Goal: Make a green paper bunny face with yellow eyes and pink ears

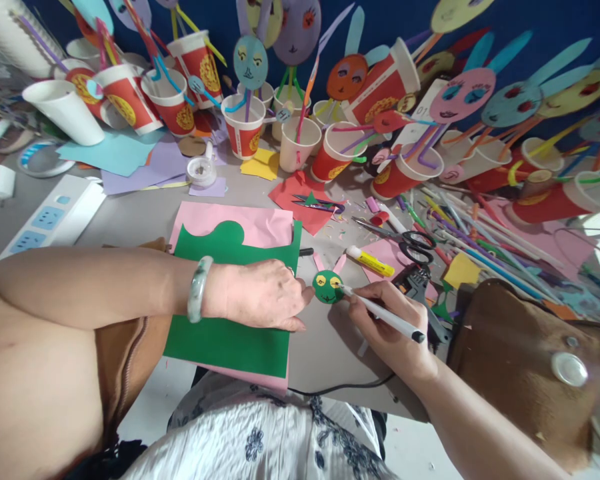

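Observation:
A small round green paper face (323, 288) with yellow eyes, a drawn mouth and two pink ears lies on the table. My right hand (390, 323) grips a white marker pen (387, 317) with a black end, its tip at the face's right eye. My left hand (260, 293), with a jade-coloured bangle at the wrist, rests palm down over a green paper sheet (250, 357). Thumb and forefinger are apart, and a fingertip reaches the face's left edge. Pink paper (270, 223) lies under the green sheet, which has a cut-out upper edge.
Several red and white paper cups (243, 127) with paper faces on straws line the back. Black-handled scissors (415, 243), a yellow glue stick (373, 261) and a black glue gun (415, 283) lie right. A brown bag (520, 380) is at right, a power strip (50, 217) at left.

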Demonstrator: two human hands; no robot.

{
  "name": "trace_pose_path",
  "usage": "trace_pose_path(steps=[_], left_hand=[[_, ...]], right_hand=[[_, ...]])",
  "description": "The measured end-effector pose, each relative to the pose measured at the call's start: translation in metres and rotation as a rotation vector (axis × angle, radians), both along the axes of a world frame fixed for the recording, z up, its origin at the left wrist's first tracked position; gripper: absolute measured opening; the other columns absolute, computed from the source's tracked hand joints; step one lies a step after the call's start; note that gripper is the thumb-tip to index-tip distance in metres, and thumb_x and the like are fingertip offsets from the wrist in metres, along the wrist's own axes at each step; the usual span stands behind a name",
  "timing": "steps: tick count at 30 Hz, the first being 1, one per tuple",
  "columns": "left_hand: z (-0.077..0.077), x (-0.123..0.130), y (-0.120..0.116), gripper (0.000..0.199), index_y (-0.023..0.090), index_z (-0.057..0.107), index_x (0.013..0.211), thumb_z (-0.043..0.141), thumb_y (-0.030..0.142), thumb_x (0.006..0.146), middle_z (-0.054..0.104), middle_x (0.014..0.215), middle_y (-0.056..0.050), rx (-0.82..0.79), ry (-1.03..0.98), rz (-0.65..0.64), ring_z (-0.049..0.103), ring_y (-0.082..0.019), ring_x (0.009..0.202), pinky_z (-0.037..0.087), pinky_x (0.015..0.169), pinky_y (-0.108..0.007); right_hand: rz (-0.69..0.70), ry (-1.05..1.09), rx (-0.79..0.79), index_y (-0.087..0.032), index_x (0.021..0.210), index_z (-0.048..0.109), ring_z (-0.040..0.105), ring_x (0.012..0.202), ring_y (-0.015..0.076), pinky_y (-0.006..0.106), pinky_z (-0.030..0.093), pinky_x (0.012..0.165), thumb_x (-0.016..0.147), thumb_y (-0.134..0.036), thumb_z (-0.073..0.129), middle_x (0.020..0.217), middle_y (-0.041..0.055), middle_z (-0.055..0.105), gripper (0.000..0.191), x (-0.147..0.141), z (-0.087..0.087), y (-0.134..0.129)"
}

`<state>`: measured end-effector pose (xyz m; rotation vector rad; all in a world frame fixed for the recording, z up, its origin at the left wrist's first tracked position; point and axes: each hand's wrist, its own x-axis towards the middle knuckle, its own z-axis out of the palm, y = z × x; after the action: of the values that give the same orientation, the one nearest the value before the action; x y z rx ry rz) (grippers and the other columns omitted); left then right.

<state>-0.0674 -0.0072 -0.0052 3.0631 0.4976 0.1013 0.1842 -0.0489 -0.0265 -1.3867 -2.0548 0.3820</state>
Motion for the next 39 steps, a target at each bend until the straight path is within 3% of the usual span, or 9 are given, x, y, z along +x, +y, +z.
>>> trace_pose_path(steps=[14, 20, 31, 34, 39], left_hand=[[-0.0009, -0.0001, 0.0001, 0.054, 0.006, 0.063, 0.115, 0.048, 0.056, 0.100, 0.065, 0.068, -0.007, -0.018, 0.057, 0.006, 0.063, -0.021, 0.066, 0.039, 0.057, -0.032], [0.0064, 0.0019, 0.0004, 0.053, 0.007, 0.064, 0.115, 0.047, 0.055, 0.100, 0.066, 0.070, -0.008, -0.050, 0.139, 0.011, 0.064, -0.021, 0.067, 0.039, 0.058, -0.033], [0.0019, 0.0009, 0.0003, 0.047, 0.007, 0.064, 0.105, 0.053, 0.053, 0.098, 0.067, 0.071, -0.008, -0.037, 0.047, 0.001, 0.064, -0.021, 0.064, 0.040, 0.056, -0.033], [0.0034, 0.0013, 0.0004, 0.047, 0.008, 0.064, 0.104, 0.054, 0.053, 0.097, 0.067, 0.070, -0.008, -0.059, 0.055, 0.015, 0.064, -0.022, 0.064, 0.039, 0.056, -0.033], [0.0076, 0.0044, 0.0015, 0.045, 0.010, 0.063, 0.108, 0.054, 0.053, 0.098, 0.070, 0.080, -0.008, -0.114, 0.152, 0.025, 0.066, -0.021, 0.069, 0.038, 0.056, -0.033]], right_hand=[[0.021, -0.006, -0.002, -0.022, 0.079, 0.057, 0.052, 0.043, 0.0085, 0.022, 0.043, 0.047, 0.084, -0.020, 0.066, 0.059, -0.0051, 0.061, 0.011, 0.0014, -0.0020, -0.0009], [-0.001, -0.005, -0.021, -0.022, 0.078, 0.056, 0.054, 0.046, 0.0096, 0.023, 0.044, 0.049, 0.084, -0.018, 0.066, 0.061, -0.0044, 0.063, 0.012, 0.0014, -0.0013, -0.0012], [0.007, -0.017, -0.002, -0.021, 0.081, 0.059, 0.056, 0.046, 0.0093, 0.022, 0.043, 0.047, 0.085, -0.019, 0.067, 0.061, -0.0041, 0.064, 0.009, 0.0016, -0.0022, -0.0001], [0.022, -0.011, 0.058, -0.021, 0.083, 0.059, 0.056, 0.045, 0.0092, 0.022, 0.044, 0.046, 0.085, -0.019, 0.067, 0.061, -0.0042, 0.064, 0.009, 0.0017, -0.0014, -0.0005], [-0.020, 0.055, 0.291, -0.022, 0.092, 0.061, 0.064, 0.053, 0.0142, 0.026, 0.050, 0.048, 0.084, -0.017, 0.069, 0.072, 0.0011, 0.072, 0.012, 0.0065, -0.0024, -0.0053]])
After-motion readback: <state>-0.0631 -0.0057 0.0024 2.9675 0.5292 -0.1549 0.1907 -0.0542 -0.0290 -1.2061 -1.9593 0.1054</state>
